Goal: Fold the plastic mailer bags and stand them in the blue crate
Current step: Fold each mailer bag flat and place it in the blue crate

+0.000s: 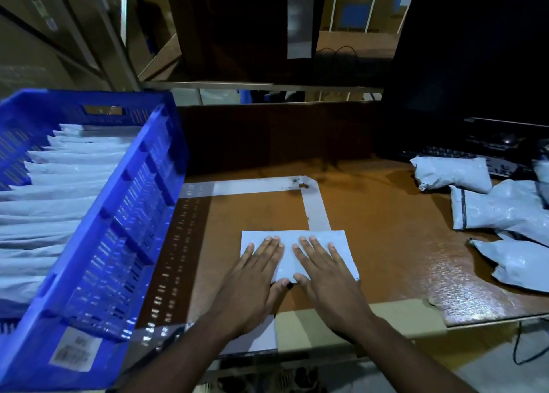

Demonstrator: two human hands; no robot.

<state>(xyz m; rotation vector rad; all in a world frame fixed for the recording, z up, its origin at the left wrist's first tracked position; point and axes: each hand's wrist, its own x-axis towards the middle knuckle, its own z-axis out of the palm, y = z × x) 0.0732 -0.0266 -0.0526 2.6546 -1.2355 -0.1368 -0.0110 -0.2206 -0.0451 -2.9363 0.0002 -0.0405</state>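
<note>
1. A dim packing station: brown tabletop (386,259) with white tape marks, a dark monitor (475,57) and keyboard (475,158) at the far right corner.
2. The crate (142,190) sits along the left edge, already holding a row of folded bags (59,190) on edge.
3. Unfolded bags (505,211) lie heaped at the right edge.
4. Near the front edge, the left hand (255,271) and right hand (323,274) press flat, fingers straight, on a folded bag (285,262).
5. Step, as I judge: creasing the fold. Next calls for gripping the bag and standing it in the crate.
</note>
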